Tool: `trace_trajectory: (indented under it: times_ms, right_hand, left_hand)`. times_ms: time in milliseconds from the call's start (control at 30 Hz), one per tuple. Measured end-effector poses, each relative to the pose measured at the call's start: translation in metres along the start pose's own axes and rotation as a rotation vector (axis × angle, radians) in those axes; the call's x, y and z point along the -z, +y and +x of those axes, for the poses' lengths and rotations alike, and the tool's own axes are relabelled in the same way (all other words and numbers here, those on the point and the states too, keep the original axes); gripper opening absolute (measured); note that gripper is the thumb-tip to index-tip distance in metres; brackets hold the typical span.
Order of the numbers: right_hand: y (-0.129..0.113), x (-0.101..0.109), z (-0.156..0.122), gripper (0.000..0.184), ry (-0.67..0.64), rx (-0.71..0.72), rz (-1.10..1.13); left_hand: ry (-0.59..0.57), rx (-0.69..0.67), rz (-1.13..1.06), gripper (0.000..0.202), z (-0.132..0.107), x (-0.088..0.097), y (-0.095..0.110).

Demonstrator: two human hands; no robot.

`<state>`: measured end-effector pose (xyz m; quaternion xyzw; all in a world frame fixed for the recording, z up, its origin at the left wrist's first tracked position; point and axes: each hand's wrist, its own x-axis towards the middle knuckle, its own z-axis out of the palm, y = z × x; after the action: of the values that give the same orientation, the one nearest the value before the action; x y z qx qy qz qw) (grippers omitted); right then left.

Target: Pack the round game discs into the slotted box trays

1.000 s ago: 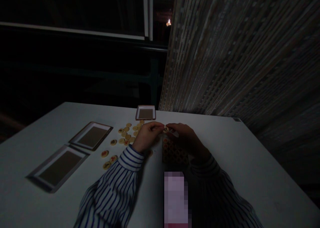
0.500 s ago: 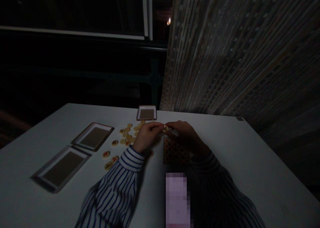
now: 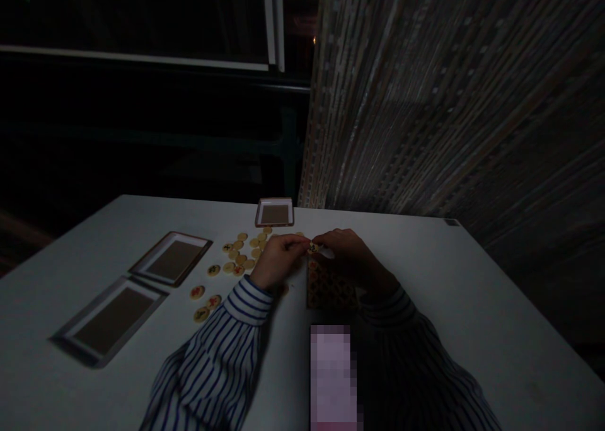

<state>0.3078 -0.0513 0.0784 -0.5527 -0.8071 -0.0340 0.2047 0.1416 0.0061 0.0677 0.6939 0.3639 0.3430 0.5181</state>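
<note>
Dim light fills the room, where a greyish-brown curtain of hanging strands (image 3: 401, 91) falls beyond a smooth white tabletop (image 3: 425, 280). On it lies a dark rectangular tray (image 3: 309, 292) holding rows of reddish round shapes. Above that tray's far edge, the left hand (image 3: 276, 261) and the right hand (image 3: 352, 258) meet, both narrowed to a pinch on one small, flat, cream-coloured round disc (image 3: 314, 247) with a dark mark. Coming from the tray's left, the left hand grips the disc with thumb and fingertips, while the right hand arches over the tray and shades part of it. Left of the tray, loose yellowish round discs (image 3: 241, 259) lie scattered, some marked red or black. Farther left of it are two shallow rectangular boxes (image 3: 170, 259) with pale walls and brownish floors; a similar third box (image 3: 275, 215) lies beyond the tray, somewhat to its left. Nearer than the tray shows a mauve block (image 3: 333, 377) (too coarsely pixelated to identify), between blue-and-white striped sleeves (image 3: 208, 355)
</note>
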Motion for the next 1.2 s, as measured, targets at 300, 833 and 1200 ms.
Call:
trace_trajectory:
  times_ms: [300, 833, 1200]
  right_hand:
    - [0.004, 0.004, -0.003, 0.024, -0.081, 0.000, 0.025]
    - [0.018, 0.003, -0.008, 0.023, -0.329, -0.078, -0.122]
    - [0.016, -0.008, -0.012, 0.027, -0.491, -0.037, -0.241]
  left_hand:
    - [-0.103, -0.034, 0.151, 0.023, 0.000, 0.001, -0.004]
    - [-0.092, -0.102, 0.517, 0.029, 0.002, 0.004, -0.024]
    - [-0.100, -0.068, 0.633, 0.028, 0.000, 0.006, -0.016]
